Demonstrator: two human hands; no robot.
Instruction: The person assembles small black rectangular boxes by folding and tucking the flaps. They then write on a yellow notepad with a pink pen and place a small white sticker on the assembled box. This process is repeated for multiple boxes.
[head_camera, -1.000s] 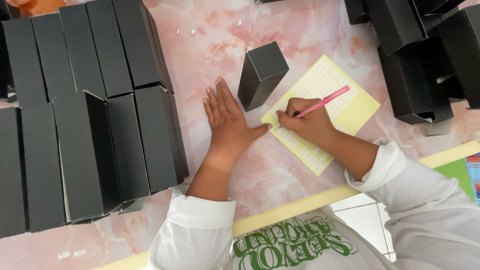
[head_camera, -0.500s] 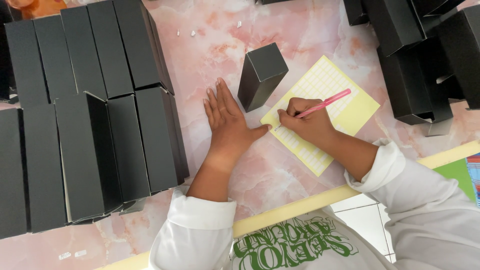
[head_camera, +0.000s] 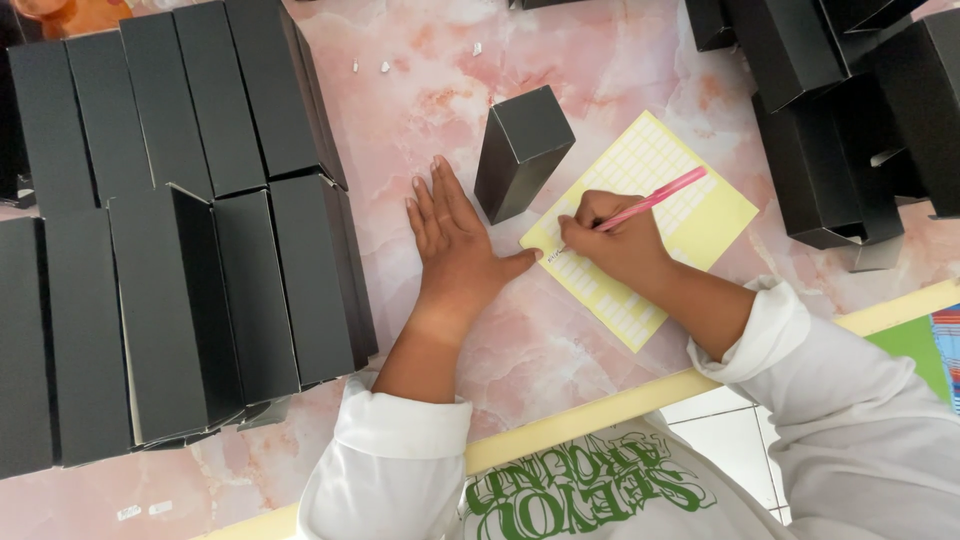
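Note:
My right hand (head_camera: 618, 240) grips a pink pen (head_camera: 655, 197), its tip down on the near left corner of a yellow sheet of small labels (head_camera: 690, 215). Flat on the pink marble table (head_camera: 560, 340) lies my left hand (head_camera: 455, 245), fingers spread, its thumb touching the sheet's left corner. A single black box (head_camera: 522, 150) stands upright just beyond both hands, at the sheet's far left edge.
Rows of black boxes (head_camera: 180, 230) lie side by side on the left of the table. More black boxes (head_camera: 850, 110) are heaped at the far right. A yellow strip (head_camera: 600, 405) edges the table nearest me. Small white scraps (head_camera: 385, 65) lie at the back.

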